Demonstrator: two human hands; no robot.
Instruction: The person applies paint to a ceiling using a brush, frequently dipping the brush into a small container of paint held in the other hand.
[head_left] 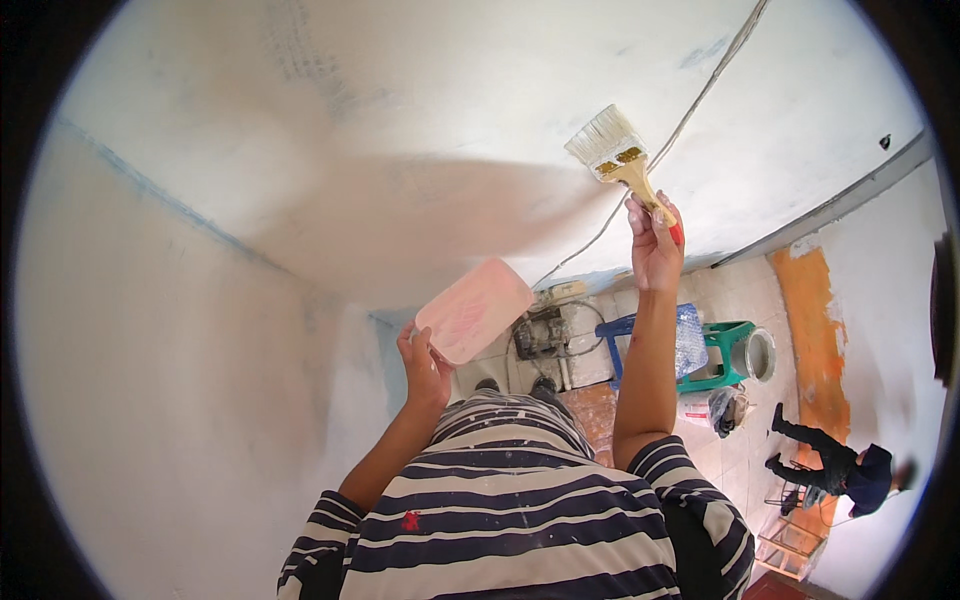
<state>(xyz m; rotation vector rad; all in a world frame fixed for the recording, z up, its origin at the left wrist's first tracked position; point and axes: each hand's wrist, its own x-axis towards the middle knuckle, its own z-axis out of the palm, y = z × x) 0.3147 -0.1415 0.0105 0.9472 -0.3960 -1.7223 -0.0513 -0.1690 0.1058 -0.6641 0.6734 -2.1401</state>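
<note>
A wide paintbrush (612, 145) with pale bristles and a wooden handle with a red end is gripped in my right hand (657, 245). Its bristles point up in front of the white-painted wall (450, 110); whether they touch it I cannot tell. My left hand (426, 370) grips a shallow pink plastic tub (474, 310) by its lower left edge, holding it at chest height. Pinkish streaks and whitish liquid show inside the tub. Fingers of both hands are curled round what they hold.
A grey cable (700, 100) runs down the wall. Below stand a blue stool (620, 345), a green stool (728, 345), a metal pot (755, 355) and a white bucket (694, 408). A person (850, 465) in dark clothes is at the far right beside a wooden frame (790, 548).
</note>
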